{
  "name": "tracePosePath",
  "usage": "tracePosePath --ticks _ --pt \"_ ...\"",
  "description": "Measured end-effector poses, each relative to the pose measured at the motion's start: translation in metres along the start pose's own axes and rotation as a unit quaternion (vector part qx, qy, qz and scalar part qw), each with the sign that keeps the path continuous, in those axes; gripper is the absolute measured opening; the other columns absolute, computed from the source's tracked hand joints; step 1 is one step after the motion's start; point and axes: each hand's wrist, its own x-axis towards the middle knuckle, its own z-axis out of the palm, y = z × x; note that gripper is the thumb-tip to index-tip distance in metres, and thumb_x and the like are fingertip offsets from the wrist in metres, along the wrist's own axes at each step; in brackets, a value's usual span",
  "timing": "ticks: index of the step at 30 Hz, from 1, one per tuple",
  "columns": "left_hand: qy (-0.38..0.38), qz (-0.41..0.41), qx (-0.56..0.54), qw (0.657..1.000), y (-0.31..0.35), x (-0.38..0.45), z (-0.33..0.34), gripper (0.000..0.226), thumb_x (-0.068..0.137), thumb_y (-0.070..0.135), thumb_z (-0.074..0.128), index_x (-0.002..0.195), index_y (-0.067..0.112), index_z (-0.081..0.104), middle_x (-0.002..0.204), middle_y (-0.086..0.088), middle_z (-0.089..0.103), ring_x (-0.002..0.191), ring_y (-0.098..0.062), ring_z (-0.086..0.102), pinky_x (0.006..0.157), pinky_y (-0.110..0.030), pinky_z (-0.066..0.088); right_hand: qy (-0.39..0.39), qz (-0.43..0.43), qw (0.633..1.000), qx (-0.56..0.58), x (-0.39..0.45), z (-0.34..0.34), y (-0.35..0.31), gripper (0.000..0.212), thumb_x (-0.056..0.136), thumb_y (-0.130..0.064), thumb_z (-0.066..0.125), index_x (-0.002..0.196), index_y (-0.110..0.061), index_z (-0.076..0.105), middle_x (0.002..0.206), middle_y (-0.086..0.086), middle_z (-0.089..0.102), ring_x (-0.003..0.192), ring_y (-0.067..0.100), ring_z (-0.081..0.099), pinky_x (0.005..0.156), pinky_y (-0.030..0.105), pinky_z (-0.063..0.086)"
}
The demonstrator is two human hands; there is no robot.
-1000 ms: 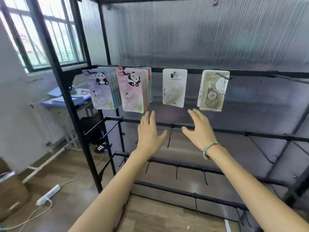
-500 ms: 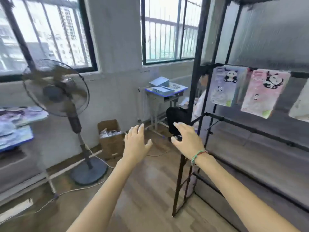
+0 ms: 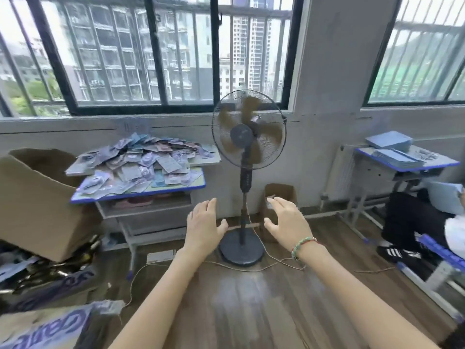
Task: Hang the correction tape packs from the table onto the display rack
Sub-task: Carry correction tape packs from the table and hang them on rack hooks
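A heap of correction tape packs (image 3: 141, 167) covers a blue-edged table (image 3: 141, 193) at the left under the window. My left hand (image 3: 203, 225) and my right hand (image 3: 286, 224) are both stretched out in front of me at mid-height, fingers relaxed and spread, holding nothing. They hang in the air to the right of the table, well short of the packs. The display rack is out of view.
A standing fan (image 3: 247, 172) with its cord on the wooden floor stands straight ahead. Large cardboard boxes (image 3: 37, 202) sit at the left, a small one (image 3: 279, 197) behind the fan. At the right stand a second desk (image 3: 402, 162) and a seated person (image 3: 427, 222).
My view has swung left, away from the display rack, past the fan, to face the window wall and the table of packs. Both hands stay empty and outstretched.
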Motion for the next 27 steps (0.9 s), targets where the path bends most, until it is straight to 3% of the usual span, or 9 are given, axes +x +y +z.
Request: tracePosePath --ticks 9,22,27 --pt "0.029 -0.132 0.009 0.991 -0.121 0.027 -0.021 0.063 0.095 0.033 0.054 0.149 0.010 0.030 0.149 -0.009 0.039 0.140 -0.023 0.031 0.115 -0.037 0.025 -0.076 -0.085 0.993 0.032 0.099 0.079 -0.081 0.055 0.093 -0.027 0.053 0.145 -0.015 0.038 0.148 0.004 0.038 0.137 0.020 0.032 0.112 0.028 0.025" --pt "0.100 -0.226 0.042 0.968 -0.233 0.188 -0.052 0.059 0.092 0.030 0.059 0.143 0.011 0.039 0.141 -0.009 0.048 0.133 -0.025 0.040 0.110 -0.037 0.032 -0.096 -0.154 0.981 0.062 0.322 0.153 -0.152 0.052 0.094 -0.027 0.053 0.142 -0.013 0.040 0.143 0.006 0.044 0.132 0.023 0.038 0.106 0.029 0.032" --pt "0.075 -0.274 0.046 0.958 -0.267 0.227 -0.044 0.060 0.094 0.032 0.056 0.146 0.012 0.034 0.144 -0.010 0.043 0.135 -0.027 0.035 0.108 -0.038 0.029 -0.136 -0.146 0.978 0.059 0.373 0.194 -0.162 0.052 0.093 -0.026 0.051 0.142 -0.013 0.039 0.142 0.005 0.043 0.129 0.024 0.039 0.103 0.030 0.034"
